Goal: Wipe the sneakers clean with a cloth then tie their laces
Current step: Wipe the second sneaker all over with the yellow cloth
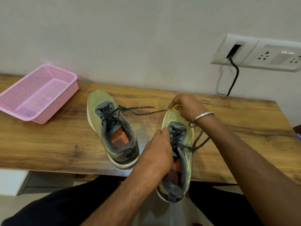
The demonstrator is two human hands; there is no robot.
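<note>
Holding the right-side sneaker (178, 154) with both hands: yellow-green mesh upper, grey lace panel and collar, white sole, orange insole, dusty-looking. Its heel hangs past the near edge of the table (48, 144), and its toe sits over the tabletop.

Left hand (158, 149) comes in from the near side, fingers curled onto the upper beside the lace panel, gripping the shoe's left flank. Right hand (185, 105) reaches over from the far right, fingers curled, pinching something yellow at the toe tip; cannot tell if that is a cloth or the shoe's own toe. A silver bangle (202, 117) is on that wrist.

Dark laces (199, 141) on this shoe are untied, trailing loose off to the right, under the right forearm.

Second sneaker (112, 128), same colours, stands flat on the table left of the left hand, well apart, toe pointing away. Its laces (138, 110) are also untied, ends running across the wood toward the right hand.

Table is wood-grain, brown, matt. Pink perforated plastic basket (37, 93), rectangular, sits far left near the wall. White socket plate (260, 53) with a black cable on the wall beyond the right hand.
</note>
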